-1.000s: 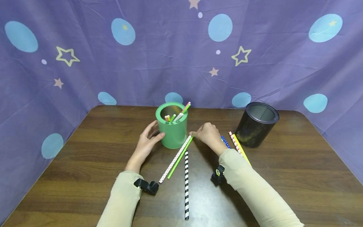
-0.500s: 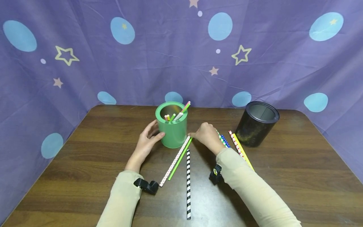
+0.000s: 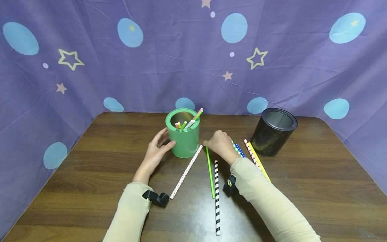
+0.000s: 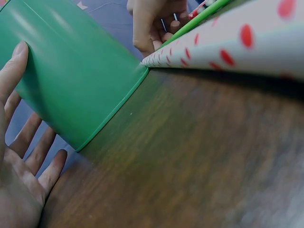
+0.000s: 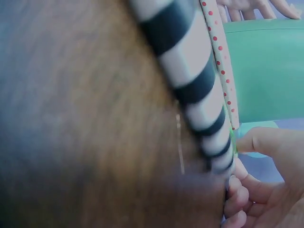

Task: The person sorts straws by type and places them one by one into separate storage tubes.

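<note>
One green straw (image 3: 211, 178) lies on the table (image 3: 96, 158), its far tip at the curled right hand (image 3: 222, 144); pinched or not, I can't tell. The left hand (image 3: 154, 151), fingers spread, touches a green can (image 3: 185, 144). Seemingly a pick-up; lifting needs a firm pinch.

Peels the lime straw (image 3: 210, 172) off the dotted straw (image 3: 186, 172), swings it farther right of the green can (image 3: 184, 144), sweeping the striped straw (image 3: 217, 198) right too!

a brown wood-grain tabletop (image 3: 102, 158) is occupied by a green cylindrical can (image 3: 185, 145), a black cylindrical can (image 3: 270, 141) and slender multicoloured sticks (image 3: 186, 172).
</note>
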